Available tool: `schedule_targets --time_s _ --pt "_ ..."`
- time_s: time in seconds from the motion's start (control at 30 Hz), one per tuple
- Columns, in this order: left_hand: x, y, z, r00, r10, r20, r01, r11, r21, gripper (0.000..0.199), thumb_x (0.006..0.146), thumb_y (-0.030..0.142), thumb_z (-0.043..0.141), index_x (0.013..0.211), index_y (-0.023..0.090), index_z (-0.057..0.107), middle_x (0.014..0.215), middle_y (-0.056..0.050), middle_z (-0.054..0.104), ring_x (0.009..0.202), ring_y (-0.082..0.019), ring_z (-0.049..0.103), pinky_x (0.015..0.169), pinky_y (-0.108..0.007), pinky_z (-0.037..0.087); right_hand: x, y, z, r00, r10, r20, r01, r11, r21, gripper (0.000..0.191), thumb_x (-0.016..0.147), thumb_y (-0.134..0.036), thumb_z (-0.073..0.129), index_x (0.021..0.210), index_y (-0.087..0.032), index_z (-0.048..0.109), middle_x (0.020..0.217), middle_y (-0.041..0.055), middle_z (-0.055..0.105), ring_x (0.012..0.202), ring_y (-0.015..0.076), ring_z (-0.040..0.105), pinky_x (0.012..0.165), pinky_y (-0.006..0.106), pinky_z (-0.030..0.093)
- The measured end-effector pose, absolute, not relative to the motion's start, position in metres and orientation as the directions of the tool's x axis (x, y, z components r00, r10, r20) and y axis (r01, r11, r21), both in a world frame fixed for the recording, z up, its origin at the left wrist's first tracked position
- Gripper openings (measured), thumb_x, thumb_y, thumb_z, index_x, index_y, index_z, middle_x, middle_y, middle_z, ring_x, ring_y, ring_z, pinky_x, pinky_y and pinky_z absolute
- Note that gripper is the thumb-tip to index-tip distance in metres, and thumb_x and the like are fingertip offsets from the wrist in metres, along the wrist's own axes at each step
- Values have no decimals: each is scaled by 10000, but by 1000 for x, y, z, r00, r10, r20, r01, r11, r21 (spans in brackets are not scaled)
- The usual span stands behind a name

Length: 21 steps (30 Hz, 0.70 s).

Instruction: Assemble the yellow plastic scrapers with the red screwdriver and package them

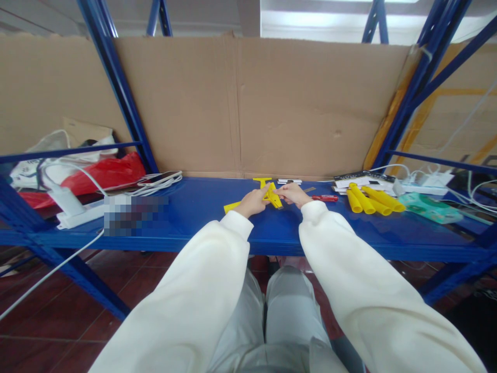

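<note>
My left hand (253, 201) is closed around a yellow plastic tool part (275, 197) above the blue shelf top (202, 202). Its wide end has a thin dark edge at the bottom. The fingers of my right hand (292, 194) are pinched together against the part's right side; whatever lies between them is too small to make out. A T-shaped yellow piece (262, 181) shows just behind my left hand. From under the left wrist sticks out a yellow tube (231, 207). A red screwdriver (325, 198) and a thin metal strip (309, 189) lie right of my right hand.
Several yellow tubes (375, 200) rest at the right, beside a green packet (429, 208) and white cables. White pieces (289, 181) lie near the cardboard wall (303, 103). A power strip (81, 215), a red bag (104, 173) and cables occupy the left. Blue posts (116, 88) flank the shelf.
</note>
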<state>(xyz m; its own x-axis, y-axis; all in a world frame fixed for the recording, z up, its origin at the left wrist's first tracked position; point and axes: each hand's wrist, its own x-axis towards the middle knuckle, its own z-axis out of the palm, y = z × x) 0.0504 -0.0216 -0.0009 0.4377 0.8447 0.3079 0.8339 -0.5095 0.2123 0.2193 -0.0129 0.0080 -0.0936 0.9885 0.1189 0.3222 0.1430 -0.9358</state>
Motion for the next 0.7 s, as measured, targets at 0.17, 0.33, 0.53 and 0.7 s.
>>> schedule_targets --time_s 0.17,0.33,0.53,0.7 --pt "50 -22 -1 433 847 309 840 -504 203 727 908 234 611 1561 216 294 1349 -120 641 1263 -238 593 1029 -314 457 219 -13 8 -92 987 132 325 155 -933 494 701 -399 815 454 -186 444 337 -77 320 334 23 235 336 167 146" --pt "50 -20 -1 448 840 305 832 -517 201 717 907 226 607 1556 192 306 1370 -127 625 1282 -234 578 1041 -302 443 217 -16 9 -39 986 164 386 166 -907 464 741 -331 783 458 -186 444 347 -75 340 341 28 261 351 178 179" --pt "49 -18 -4 447 838 313 831 -518 201 709 908 245 614 1551 201 318 1378 -129 618 1286 -231 574 1047 -308 441 218 -8 4 -36 967 251 494 236 -837 450 700 -460 781 509 -202 465 381 -69 375 387 60 327 386 202 242" --pt "49 -17 -4 450 835 315 830 -522 198 714 904 247 621 1551 215 320 1377 -122 619 1279 -231 579 1048 -315 444 222 0 1 -73 941 330 603 305 -737 466 673 -541 745 501 -207 470 423 -61 399 456 85 371 452 232 275"
